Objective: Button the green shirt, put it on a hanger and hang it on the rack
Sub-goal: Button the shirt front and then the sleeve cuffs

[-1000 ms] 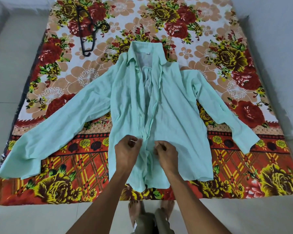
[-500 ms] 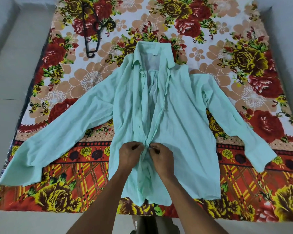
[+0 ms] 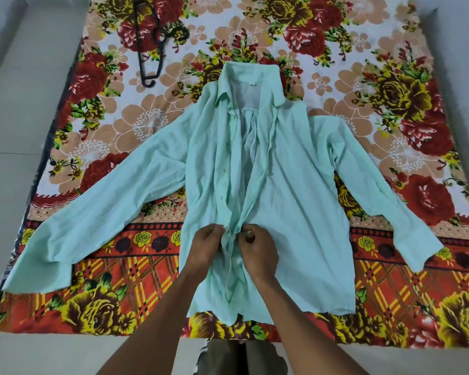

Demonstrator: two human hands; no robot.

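Observation:
A pale green long-sleeved shirt (image 3: 290, 190) lies face up on a flowered sheet, sleeves spread wide, its front open from the collar down to my hands. My left hand (image 3: 207, 246) pinches the left front edge low on the placket. My right hand (image 3: 256, 249) pinches the right front edge right beside it, so the two edges meet between my fingers. A dark hanger (image 3: 152, 41) lies on the sheet beyond the shirt's left shoulder. No rack is in view.
The flowered sheet (image 3: 390, 90) covers a mattress on a pale tiled floor (image 3: 19, 109). A white wall rises along the right side (image 3: 466, 77). My feet stand at the sheet's near edge (image 3: 241, 355).
My hands have come together, bringing the two front edges from apart to touching. The view has shifted a little closer to the shirt.

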